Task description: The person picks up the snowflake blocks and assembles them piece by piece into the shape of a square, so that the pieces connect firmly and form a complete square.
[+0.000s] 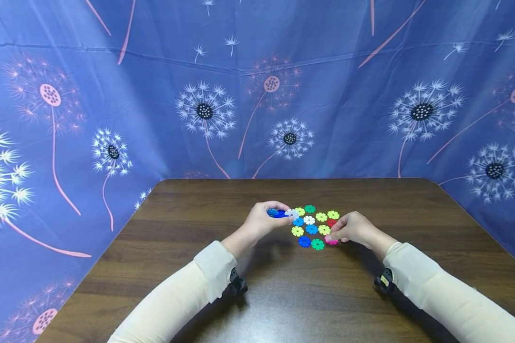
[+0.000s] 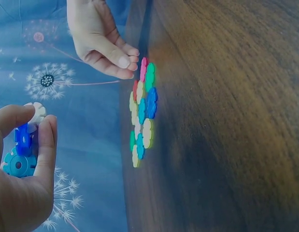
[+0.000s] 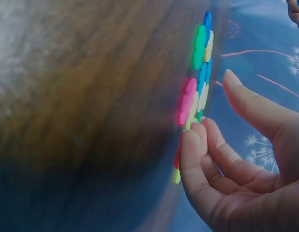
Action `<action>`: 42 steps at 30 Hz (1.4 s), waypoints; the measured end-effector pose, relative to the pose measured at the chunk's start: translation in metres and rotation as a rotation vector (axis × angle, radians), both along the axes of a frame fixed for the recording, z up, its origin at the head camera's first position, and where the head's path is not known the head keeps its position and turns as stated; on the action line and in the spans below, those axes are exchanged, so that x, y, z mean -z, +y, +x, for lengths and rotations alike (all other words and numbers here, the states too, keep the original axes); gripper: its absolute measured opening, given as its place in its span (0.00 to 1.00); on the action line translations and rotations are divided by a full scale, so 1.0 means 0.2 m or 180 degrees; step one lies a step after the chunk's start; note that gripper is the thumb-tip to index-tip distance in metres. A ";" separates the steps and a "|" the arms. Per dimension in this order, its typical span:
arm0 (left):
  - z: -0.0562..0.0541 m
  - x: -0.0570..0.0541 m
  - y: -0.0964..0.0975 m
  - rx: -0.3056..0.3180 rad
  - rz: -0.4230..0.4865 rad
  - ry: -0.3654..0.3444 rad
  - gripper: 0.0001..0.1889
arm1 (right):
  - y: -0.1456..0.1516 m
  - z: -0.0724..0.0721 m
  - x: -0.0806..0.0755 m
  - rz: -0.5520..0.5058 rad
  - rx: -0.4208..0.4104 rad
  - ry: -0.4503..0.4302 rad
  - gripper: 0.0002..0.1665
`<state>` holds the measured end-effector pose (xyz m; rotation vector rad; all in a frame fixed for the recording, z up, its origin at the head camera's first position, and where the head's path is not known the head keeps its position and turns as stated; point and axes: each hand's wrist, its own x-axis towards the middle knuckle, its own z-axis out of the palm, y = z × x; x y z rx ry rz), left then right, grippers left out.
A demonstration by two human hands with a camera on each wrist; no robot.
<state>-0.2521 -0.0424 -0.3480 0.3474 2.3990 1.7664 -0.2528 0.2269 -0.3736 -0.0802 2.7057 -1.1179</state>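
Observation:
My left hand grips a short chain of notched plastic discs between thumb and fingers, raised over the table. In the left wrist view the chain shows a white disc at the fingertips, a dark blue disc in the middle and a light blue disc nearest the palm. My right hand hovers at the right edge of the loose discs, by a pink disc. Its thumb stands apart from the bent fingers in the right wrist view, with nothing between them. A red disc lies partly hidden behind this hand.
Several loose discs lie flat on the brown wooden table, among them a green disc, a dark blue disc, a white disc and a yellow disc. A blue dandelion-print cloth hangs behind the table.

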 end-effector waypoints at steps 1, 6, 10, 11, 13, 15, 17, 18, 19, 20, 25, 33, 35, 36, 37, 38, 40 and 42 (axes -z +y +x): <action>0.00 0.00 0.00 0.0002 0.0003 -0.0006 0.13 | 0.00 0.00 0.01 0.0039 0.0012 0.0003 0.21; 0.00 0.01 0.00 0.0021 0.0007 -0.0023 0.13 | -0.01 0.00 0.03 0.0247 0.0040 0.0087 0.22; 0.00 0.00 0.00 0.0022 0.0005 0.0000 0.13 | -0.02 0.00 0.04 0.0310 0.0040 0.0155 0.21; 0.01 0.00 0.00 0.0018 0.0004 0.0005 0.13 | -0.02 0.00 0.04 0.0324 0.0038 0.0172 0.21; 0.01 0.00 0.00 0.0013 -0.0007 0.0011 0.13 | -0.02 0.00 0.03 0.0360 0.0031 0.0191 0.21; 0.01 0.00 0.00 0.0011 -0.0016 0.0010 0.13 | -0.02 0.00 0.03 0.0347 0.0035 0.0181 0.21; 0.01 0.00 0.00 0.0011 -0.0030 0.0006 0.13 | -0.01 0.00 0.03 0.0243 0.0024 0.0142 0.20; 0.01 0.00 0.00 0.0012 -0.0039 0.0003 0.13 | -0.01 0.00 0.04 0.0138 0.0011 0.0100 0.19; 0.01 0.00 0.00 0.0013 -0.0039 -0.0001 0.13 | -0.01 0.00 0.04 0.0024 -0.0016 0.0057 0.17; 0.00 0.00 0.00 0.0013 -0.0041 -0.0005 0.13 | 0.00 0.00 0.04 -0.0101 -0.0048 0.0010 0.15; 0.00 0.00 0.00 0.0032 -0.0055 -0.0029 0.12 | 0.01 -0.01 0.02 -0.0572 -0.0240 -0.0285 0.09; 0.00 0.01 0.00 0.0074 -0.0091 0.0102 0.12 | 0.05 -0.05 -0.07 -0.1295 -0.0749 -0.0796 0.10; 0.00 0.01 0.00 0.0068 -0.0087 0.0113 0.12 | 0.05 -0.05 -0.10 -0.1445 -0.0889 -0.0886 0.10; 0.00 0.02 0.00 0.0066 -0.0080 0.0116 0.12 | 0.04 -0.05 -0.11 -0.1496 -0.0934 -0.0928 0.10; 0.00 0.02 0.00 0.0061 -0.0073 0.0120 0.12 | 0.03 -0.05 -0.12 -0.1529 -0.0937 -0.0973 0.10; 0.00 0.02 0.00 0.0060 -0.0067 0.0119 0.12 | 0.02 -0.05 -0.14 -0.1548 -0.0938 -0.1008 0.11; 0.00 0.02 0.01 0.0058 -0.0068 0.0118 0.12 | -0.01 -0.04 -0.16 -0.1516 -0.0870 -0.1042 0.11; 0.00 0.02 0.01 0.0065 -0.0076 0.0117 0.12 | -0.03 -0.04 -0.19 -0.1512 -0.0830 -0.1062 0.09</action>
